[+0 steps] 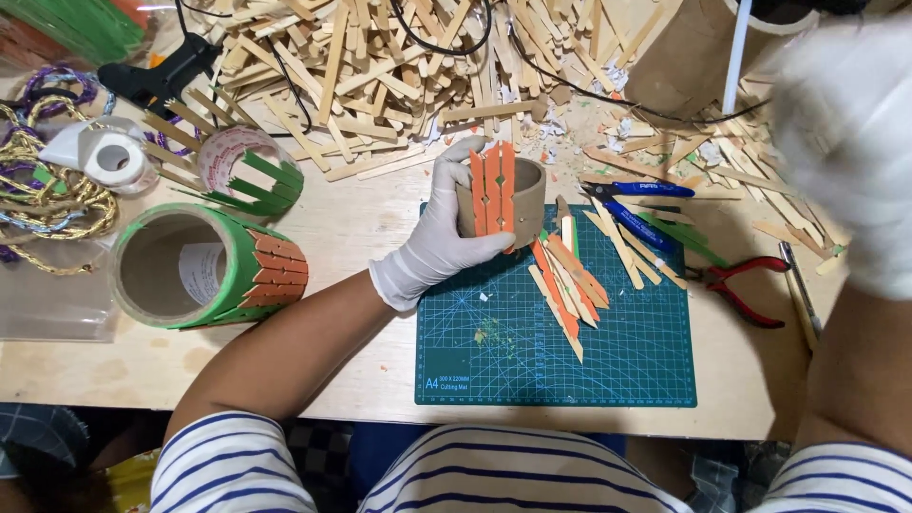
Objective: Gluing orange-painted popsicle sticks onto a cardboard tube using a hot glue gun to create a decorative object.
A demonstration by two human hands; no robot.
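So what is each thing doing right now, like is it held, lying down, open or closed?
Left hand: gloved, gripping the cardboard ring.
Cardboard ring: held upright on the cutting mat, three orange sticks on it.
Right hand: gloved, raised, blurred, grip unclear.
Cutting mat: flat, loose painted sticks on it.
Green tube: lying on its side, partly covered in orange sticks.
Blue cutters: lying on the mat's edge.
Red pliers: lying down, handles apart.
Tape roll: lying flat.

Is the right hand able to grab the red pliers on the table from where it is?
Probably yes. The right hand is raised, blurred, and looks empty. The red pliers lie in the open on the table just right of the green cutting mat, below that hand, with nothing on top of them.
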